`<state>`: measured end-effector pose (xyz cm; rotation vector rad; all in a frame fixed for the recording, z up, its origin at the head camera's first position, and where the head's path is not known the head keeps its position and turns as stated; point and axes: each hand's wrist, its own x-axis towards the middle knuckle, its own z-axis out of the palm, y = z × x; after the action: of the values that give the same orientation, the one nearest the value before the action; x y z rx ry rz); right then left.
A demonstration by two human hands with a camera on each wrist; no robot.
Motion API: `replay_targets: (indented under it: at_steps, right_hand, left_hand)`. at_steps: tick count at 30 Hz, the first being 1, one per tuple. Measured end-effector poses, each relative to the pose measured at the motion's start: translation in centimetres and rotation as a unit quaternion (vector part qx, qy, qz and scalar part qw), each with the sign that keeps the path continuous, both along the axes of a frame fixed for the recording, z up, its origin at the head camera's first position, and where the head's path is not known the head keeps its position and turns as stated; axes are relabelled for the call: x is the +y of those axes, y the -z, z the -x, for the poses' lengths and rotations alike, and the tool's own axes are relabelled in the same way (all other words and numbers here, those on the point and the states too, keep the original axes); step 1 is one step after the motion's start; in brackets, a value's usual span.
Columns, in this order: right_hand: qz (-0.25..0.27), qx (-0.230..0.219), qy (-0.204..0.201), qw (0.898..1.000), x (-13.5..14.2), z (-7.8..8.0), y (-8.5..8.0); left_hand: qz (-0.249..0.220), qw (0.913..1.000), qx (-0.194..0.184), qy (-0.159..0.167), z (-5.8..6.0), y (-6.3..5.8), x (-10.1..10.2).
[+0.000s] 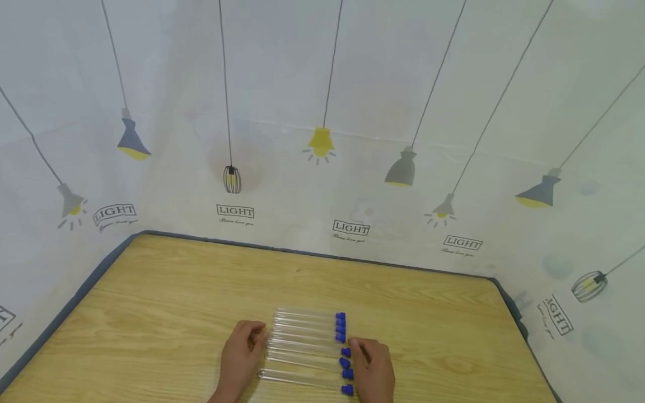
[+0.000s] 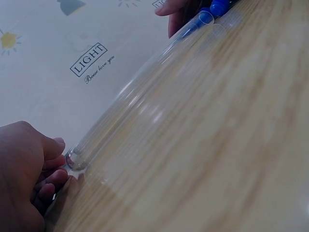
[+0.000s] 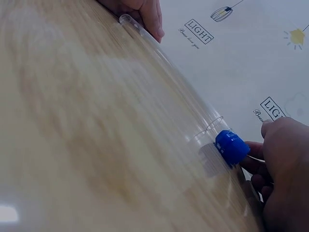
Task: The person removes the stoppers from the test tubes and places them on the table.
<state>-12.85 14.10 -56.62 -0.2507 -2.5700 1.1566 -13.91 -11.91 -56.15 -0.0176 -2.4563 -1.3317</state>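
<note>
Several clear test tubes [image 1: 304, 337] with blue caps [image 1: 347, 389] lie side by side on the wooden table, rounded ends to the left. The nearest tube [image 1: 302, 380] is set slightly apart from the others. At the rounded ends is my left hand [image 1: 238, 357], its loosely bent fingertips against or very close to a tube end [image 2: 76, 160] in the left wrist view. On the other side, my right hand [image 1: 374, 369] has its fingers beside a blue cap [image 3: 232, 147], seeming to touch it. Neither hand visibly wraps round a tube.
The wood-grain table [image 1: 166, 313] has a dark edge [image 1: 282, 249] along its back and sides. Behind it hangs a pale sheet [image 1: 282, 67] printed with lamps and the word LIGHT.
</note>
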Motion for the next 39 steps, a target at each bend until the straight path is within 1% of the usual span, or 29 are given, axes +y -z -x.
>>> replay_targets:
  at_steps: [3, 8, 15, 19, 21, 23, 29, 33, 39]
  right_hand:
    - [-0.008, 0.002, -0.012, 1.0, 0.06, -0.1, -0.1]
    - [-0.011, -0.003, -0.022, 1.0, 0.12, -0.12, 0.0]
    - [-0.022, 0.02, -0.041, 0.999, 0.19, -0.12, 0.2]
    - [-0.027, 0.023, -0.045, 0.998, 0.23, -0.04, 0.36]
    - [-0.027, 0.025, -0.044, 0.998, 0.23, -0.01, 0.46]
    - [-0.026, 0.026, -0.044, 0.998, 0.2, -0.03, 0.42]
    - [-0.031, 0.024, -0.045, 0.998, 0.1, -0.13, 0.11]
    - [-0.027, 0.019, -0.047, 0.998, 0.15, -0.21, -0.05]
    - [0.004, 0.027, -0.05, 0.998, 0.36, -0.28, -0.03]
  left_hand:
    - [-0.004, 0.9999, -0.011, 0.002, -0.01, -0.11, 0.03]
    - [0.004, 0.9997, -0.025, 0.006, 0.0, -0.15, 0.0]
    - [0.016, 0.9986, -0.05, -0.004, 0.12, 0.22, -0.04]
    - [0.026, 0.9988, -0.042, -0.007, 0.17, 0.31, 0.0]
    - [0.033, 0.999, -0.032, -0.005, 0.16, 0.35, -0.02]
    - [0.031, 0.9992, -0.026, -0.003, 0.12, 0.34, -0.04]
    - [0.017, 0.9992, -0.035, 0.005, 0.06, 0.51, -0.13]
    - [0.011, 0.9993, -0.035, 0.01, 0.11, 0.67, -0.16]
    - [-0.01, 0.9991, -0.04, 0.011, 0.22, 0.53, -0.11]
